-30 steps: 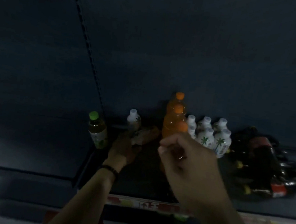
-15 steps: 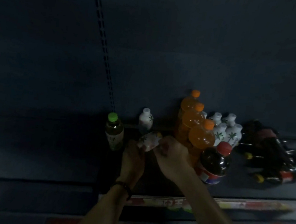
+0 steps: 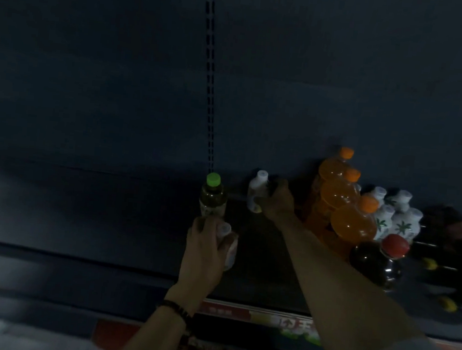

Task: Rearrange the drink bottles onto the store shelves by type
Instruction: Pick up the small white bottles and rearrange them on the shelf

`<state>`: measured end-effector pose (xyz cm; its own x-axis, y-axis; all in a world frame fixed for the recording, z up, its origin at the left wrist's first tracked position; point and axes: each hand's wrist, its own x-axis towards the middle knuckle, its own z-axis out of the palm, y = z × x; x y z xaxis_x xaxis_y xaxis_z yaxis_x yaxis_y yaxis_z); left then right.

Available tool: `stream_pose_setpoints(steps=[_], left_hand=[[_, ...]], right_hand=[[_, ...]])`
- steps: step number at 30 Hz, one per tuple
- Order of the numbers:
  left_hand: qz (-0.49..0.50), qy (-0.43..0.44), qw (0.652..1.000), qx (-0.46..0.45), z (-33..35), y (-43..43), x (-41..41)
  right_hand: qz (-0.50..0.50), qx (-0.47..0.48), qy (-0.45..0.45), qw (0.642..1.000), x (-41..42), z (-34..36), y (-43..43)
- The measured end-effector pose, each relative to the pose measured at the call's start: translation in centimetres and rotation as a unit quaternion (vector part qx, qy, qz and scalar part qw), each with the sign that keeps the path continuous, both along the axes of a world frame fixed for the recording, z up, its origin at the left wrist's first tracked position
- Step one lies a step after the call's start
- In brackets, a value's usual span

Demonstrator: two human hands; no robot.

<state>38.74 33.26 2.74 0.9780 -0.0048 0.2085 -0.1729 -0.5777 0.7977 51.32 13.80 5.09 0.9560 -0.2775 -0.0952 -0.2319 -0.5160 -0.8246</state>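
Observation:
On a dark store shelf (image 3: 258, 265) my left hand (image 3: 204, 251) grips a small white bottle (image 3: 227, 245) near the front. Just behind it stands a green-capped tea bottle (image 3: 212, 198). My right hand (image 3: 276, 201) reaches to the shelf's back and curls round another small white bottle (image 3: 256, 195). To the right stand three orange drink bottles (image 3: 352, 220) in a row, and several white bottles with palm labels (image 3: 400, 219).
A dark cola bottle with a red cap (image 3: 379, 259) stands at the front right. More dark bottles (image 3: 453, 252) lie on their sides at the far right. A slotted upright (image 3: 210, 88) runs up the back panel. A price strip (image 3: 267, 318) lines the shelf edge.
My right hand left the bottle in my left hand and reached back to the white bottle at the rear. My left hand drew its bottle left, beside the green-capped one.

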Motion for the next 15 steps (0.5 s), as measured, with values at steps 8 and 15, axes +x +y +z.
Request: stream_pose_setpoints(steps=[8,15], left_hand=[[-0.04,0.072,0.983,-0.164,0.5,-0.8,-1.3],[0.032,0.098,0.99,-0.092,-1.4,0.8,-0.7]], right_hand=[[0.03,-0.017,-0.047,0.998,1.0,-2.0,0.0],[0.024,0.072,-0.029,0.997,-0.4,-2.5,0.4]])
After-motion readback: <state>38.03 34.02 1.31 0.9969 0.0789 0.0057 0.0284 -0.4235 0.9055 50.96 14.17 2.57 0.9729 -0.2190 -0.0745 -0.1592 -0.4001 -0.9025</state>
